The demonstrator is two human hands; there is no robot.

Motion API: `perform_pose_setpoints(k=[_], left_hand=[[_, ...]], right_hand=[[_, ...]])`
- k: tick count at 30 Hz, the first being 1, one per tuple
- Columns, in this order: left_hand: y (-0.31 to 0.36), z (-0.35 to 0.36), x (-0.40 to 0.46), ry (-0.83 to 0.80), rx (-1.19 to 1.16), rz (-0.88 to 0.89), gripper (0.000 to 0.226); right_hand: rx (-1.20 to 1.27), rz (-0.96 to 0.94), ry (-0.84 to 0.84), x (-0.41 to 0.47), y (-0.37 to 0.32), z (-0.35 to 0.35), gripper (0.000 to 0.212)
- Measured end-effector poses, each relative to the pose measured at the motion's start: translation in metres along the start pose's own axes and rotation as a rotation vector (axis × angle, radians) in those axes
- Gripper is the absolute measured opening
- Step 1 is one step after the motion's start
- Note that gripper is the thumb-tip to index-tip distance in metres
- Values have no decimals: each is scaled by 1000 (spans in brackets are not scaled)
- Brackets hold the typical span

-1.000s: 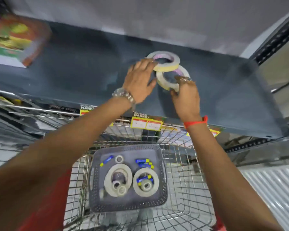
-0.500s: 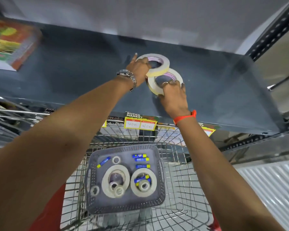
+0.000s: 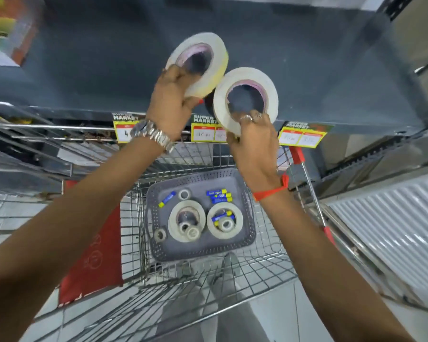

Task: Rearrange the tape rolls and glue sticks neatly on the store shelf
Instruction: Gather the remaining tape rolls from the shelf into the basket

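My left hand [image 3: 171, 102] grips a wide cream tape roll [image 3: 214, 62], tilted up over the dark grey shelf [image 3: 109, 65]. My right hand [image 3: 253, 141] grips a second white tape roll [image 3: 220, 104] at the shelf's front edge, just right of and below the first. The two rolls nearly touch. Below, a grey perforated basket [image 3: 247, 193] in the wire trolley holds two more large tape rolls [image 3: 174, 218] [image 3: 236, 227], several small rolls [image 3: 192, 233] and blue-and-yellow glue sticks [image 3: 219, 196].
Yellow-and-red price tags [image 3: 300, 137] hang along the shelf's front lip. A colourful boxed item [image 3: 3, 33] stands at the shelf's far left. The metal trolley [image 3: 208, 280] with a red flap [image 3: 92, 255] is right under my arms. A shelf upright [image 3: 400, 6] rises at the right.
Both rolls lay flat on the shelf with my hands on them; now both hands have lifted and tilted them, drawing them toward the front edge. The view has moved closer.
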State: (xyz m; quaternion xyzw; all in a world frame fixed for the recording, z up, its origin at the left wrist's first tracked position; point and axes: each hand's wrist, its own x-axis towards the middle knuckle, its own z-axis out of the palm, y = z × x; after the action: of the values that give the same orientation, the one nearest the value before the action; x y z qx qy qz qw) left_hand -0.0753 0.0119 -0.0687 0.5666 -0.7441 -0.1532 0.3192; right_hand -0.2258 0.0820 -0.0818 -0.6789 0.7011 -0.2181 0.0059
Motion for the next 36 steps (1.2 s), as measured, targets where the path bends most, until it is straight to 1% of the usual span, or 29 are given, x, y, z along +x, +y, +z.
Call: perform_pose_setpoints(k=[2, 4, 6, 8, 11, 12, 14, 15, 17, 19, 21, 22, 24, 26, 28, 30, 32, 34, 35, 36], left_hand=[[-7, 1, -46, 31, 120, 131, 39], [-20, 10, -93, 45, 286, 262, 36], [-40, 24, -135, 12, 370, 334, 33], [-63, 42, -171, -88, 430, 350, 30], [-92, 68, -210, -366, 523, 263, 35], [-97, 75, -219, -471, 543, 222, 38], [-105, 87, -232, -606, 572, 143, 43], [-109, 93, -236, -628, 582, 101, 45], [-116, 103, -240, -642, 555, 1, 51], [-121, 112, -243, -647, 517, -84, 59], [-124, 120, -245, -655, 451, -154, 60], [-123, 122, -245, -692, 407, -218, 61], [-126, 127, -249, -745, 392, -288, 68], [-127, 129, -252, -721, 425, -281, 73], [-124, 127, -251, -715, 444, -245, 72], [-115, 121, -244, -653, 476, -135, 71], [-103, 110, -226, -499, 499, 1, 67], [-91, 97, -203, -323, 472, 63, 64], [-85, 89, -192, -216, 440, 97, 63], [-77, 81, -179, -144, 416, 111, 63]], right_hand=[[-39, -15, 31, -31, -1, 11, 30], [-69, -41, -10, -61, 1, 26, 29], [-94, -62, -113, -87, 6, 43, 28], [-134, -77, -270, -108, 11, 59, 28], [-207, -112, -492, -127, 16, 86, 34], [-239, -122, -544, -129, 18, 93, 33], [-221, -129, -684, -130, 21, 110, 26], [-207, -127, -756, -130, 22, 118, 25], [-192, -108, -827, -131, 26, 134, 26], [-177, -96, -849, -131, 30, 150, 28], [-154, -89, -865, -131, 34, 158, 31], [-141, -78, -875, -132, 38, 161, 34], [-112, -38, -899, -132, 40, 163, 41], [-92, -6, -878, -132, 41, 162, 41], [-90, 12, -855, -129, 39, 159, 38], [-102, 15, -856, -127, 37, 157, 34], [-97, 27, -890, -125, 33, 160, 34], [-93, 26, -908, -126, 32, 169, 34], [-114, 16, -929, -126, 30, 174, 35], [-141, 19, -965, -130, 29, 180, 36]])
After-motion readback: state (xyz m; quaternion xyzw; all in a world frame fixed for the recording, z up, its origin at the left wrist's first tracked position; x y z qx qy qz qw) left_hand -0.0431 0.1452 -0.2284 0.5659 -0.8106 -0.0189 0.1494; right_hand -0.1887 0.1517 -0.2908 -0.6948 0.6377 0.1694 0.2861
